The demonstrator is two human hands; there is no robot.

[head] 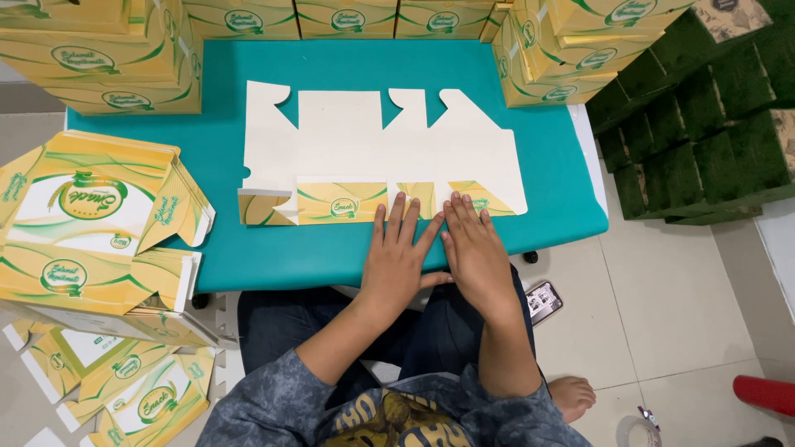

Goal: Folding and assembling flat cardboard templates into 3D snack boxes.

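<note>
Pressing folded flap of carton blank [373,149]: left hand [397,261], right hand [474,252] flat.

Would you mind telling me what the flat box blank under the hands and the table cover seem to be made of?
Flat box blank: likely thin paperboard, plain matte white inside, yellow-green print on the folded-up edge, cleanly die-cut. Table cover: smooth teal sheet, probably vinyl or cloth; hard to tell.

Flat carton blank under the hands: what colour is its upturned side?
Plain white carton blank, seen in the head view.

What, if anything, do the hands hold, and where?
Nothing is gripped: left hand and right hand press flat, fingers open, on the folded bottom flap of the carton blank.
</note>
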